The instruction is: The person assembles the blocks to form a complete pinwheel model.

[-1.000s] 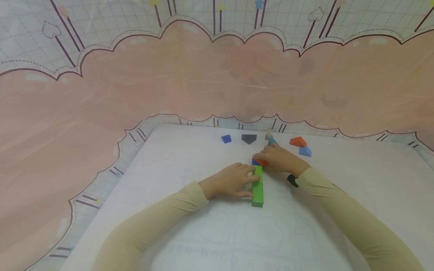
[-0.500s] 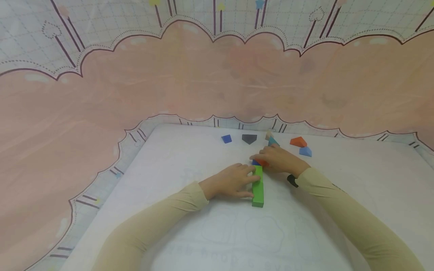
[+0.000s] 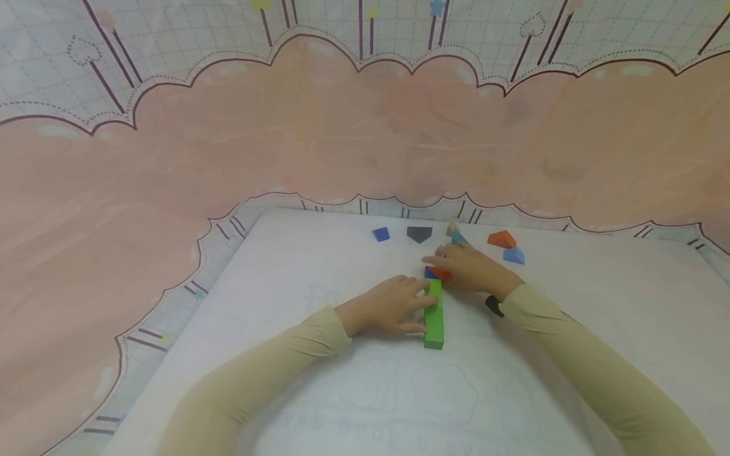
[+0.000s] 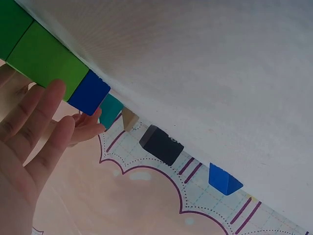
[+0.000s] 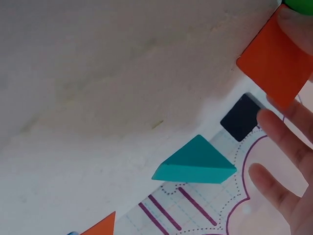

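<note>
Two green blocks [image 3: 434, 326] lie end to end on the white table, pointing away from me. A blue triangular block [image 3: 429, 273] and an orange triangular block [image 3: 441, 273] sit side by side against their far end. My left hand [image 3: 388, 305] has its fingers spread and fairly straight, touching the green blocks from the left. My right hand [image 3: 470, 269] is at the orange block. In the right wrist view its thumb rests on the orange block's square face [image 5: 274, 58], while the other fingers stretch past the far end, apart from one another.
Along the table's far edge lie a dark blue block [image 3: 381, 234], a dark grey pointed block [image 3: 419, 234], a wood-coloured block [image 3: 452, 227] and a teal triangular block [image 3: 459, 237]. Farther right, an orange block [image 3: 502, 239] touches a light blue one [image 3: 514, 255]. A patterned curtain [image 3: 365, 139] hangs behind.
The right hand's fingers have lifted and straightened slightly away from the far side of the blue and orange blocks. My left hand and the green blocks have hardly moved.
</note>
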`<state>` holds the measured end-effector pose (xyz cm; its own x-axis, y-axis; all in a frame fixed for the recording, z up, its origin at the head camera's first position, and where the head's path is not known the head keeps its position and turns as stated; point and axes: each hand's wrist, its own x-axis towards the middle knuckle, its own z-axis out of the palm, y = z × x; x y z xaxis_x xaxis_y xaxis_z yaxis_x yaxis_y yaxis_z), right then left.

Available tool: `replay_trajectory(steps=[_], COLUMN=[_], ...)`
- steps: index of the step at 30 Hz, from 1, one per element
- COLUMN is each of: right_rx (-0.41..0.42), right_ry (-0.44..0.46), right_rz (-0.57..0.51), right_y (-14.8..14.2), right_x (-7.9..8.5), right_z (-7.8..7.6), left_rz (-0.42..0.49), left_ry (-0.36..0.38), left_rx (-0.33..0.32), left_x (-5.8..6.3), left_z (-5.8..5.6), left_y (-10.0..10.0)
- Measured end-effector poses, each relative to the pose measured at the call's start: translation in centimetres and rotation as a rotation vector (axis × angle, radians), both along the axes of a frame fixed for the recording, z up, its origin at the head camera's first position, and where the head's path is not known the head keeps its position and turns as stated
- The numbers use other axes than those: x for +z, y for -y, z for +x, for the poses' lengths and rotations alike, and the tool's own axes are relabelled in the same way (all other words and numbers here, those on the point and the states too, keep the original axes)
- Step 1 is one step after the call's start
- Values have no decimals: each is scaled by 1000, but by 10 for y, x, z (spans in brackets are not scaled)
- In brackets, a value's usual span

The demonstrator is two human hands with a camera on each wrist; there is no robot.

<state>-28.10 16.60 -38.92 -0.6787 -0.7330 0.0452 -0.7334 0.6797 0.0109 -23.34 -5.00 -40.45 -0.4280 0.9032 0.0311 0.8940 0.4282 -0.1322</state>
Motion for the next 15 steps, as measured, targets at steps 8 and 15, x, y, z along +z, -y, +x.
replay_trajectory(steps=[8,15], right_rx=[-76,-101], right_ry=[-3,-101], right_rz=[-11,-35], right_y=[-13,-51], right_x=[5,11], right_z=[2,-1], left_rz=[5,9], left_ry=[-15,-20], left_rx=[1,-1], left_x=[-2,-2], left_z=[-1,-1], left_y=[0,0])
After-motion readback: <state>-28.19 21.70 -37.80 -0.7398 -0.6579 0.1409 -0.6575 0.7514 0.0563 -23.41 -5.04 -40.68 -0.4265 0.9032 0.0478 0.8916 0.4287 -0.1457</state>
